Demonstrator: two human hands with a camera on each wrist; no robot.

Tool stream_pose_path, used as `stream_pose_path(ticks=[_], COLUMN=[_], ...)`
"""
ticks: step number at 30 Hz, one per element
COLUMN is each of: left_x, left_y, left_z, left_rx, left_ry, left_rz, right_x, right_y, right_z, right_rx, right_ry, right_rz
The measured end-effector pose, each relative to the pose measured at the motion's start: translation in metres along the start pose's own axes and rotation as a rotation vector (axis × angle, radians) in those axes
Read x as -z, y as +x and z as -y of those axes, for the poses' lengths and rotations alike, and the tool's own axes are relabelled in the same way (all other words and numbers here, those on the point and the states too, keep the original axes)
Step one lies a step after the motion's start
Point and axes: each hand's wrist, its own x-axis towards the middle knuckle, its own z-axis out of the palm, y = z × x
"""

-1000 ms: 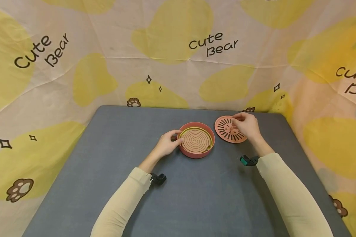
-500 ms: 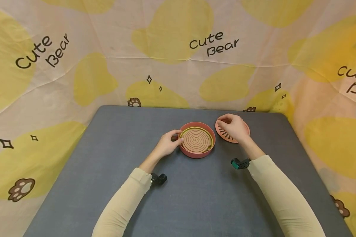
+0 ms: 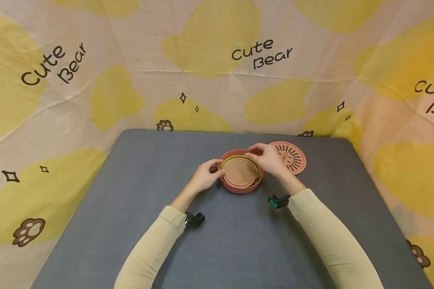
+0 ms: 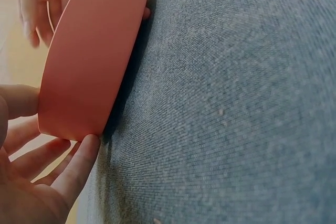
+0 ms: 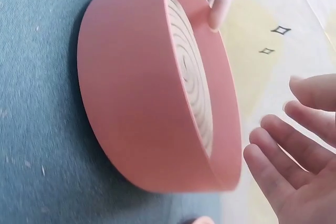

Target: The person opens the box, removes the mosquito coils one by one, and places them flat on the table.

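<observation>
The left hand [image 3: 204, 176] grips the left side of a round pink box [image 3: 240, 190], fingers and thumb at its rim. The right hand [image 3: 269, 158], apart from the left, hovers by the far right rim with fingers loosely bent, holding nothing. The box sits on the blue table [image 3: 220, 245], with a tan spiral coil [image 3: 240, 171] inside. A slotted pink lid [image 3: 297, 159] lies to the right, partly behind the right hand
</observation>
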Motion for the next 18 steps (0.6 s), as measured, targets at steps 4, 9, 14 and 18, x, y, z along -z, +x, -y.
stream_pose_path(ticks=[4,9,14,18], left_x=[-0.001,-0.001,0.0,0.0], left_y=[0.0,-0.001,-0.001,-0.001], left_z=[-0.001,-0.001,-0.001,-0.001], left_rx=[0.011,0.014,0.011,0.012], left_ry=[0.0,0.004,-0.005,-0.012], left_rz=[0.0,-0.002,0.001,0.008], right_x=[-0.01,-0.022,-0.032,-0.038], right_y=[0.004,0.008,0.013,0.016], right_z=[-0.001,0.001,0.001,-0.003], right_rx=[0.011,0.012,0.017,0.04], right_ry=[-0.021,-0.067,-0.135,-0.182], right_rz=[0.024,0.054,0.088,0.126])
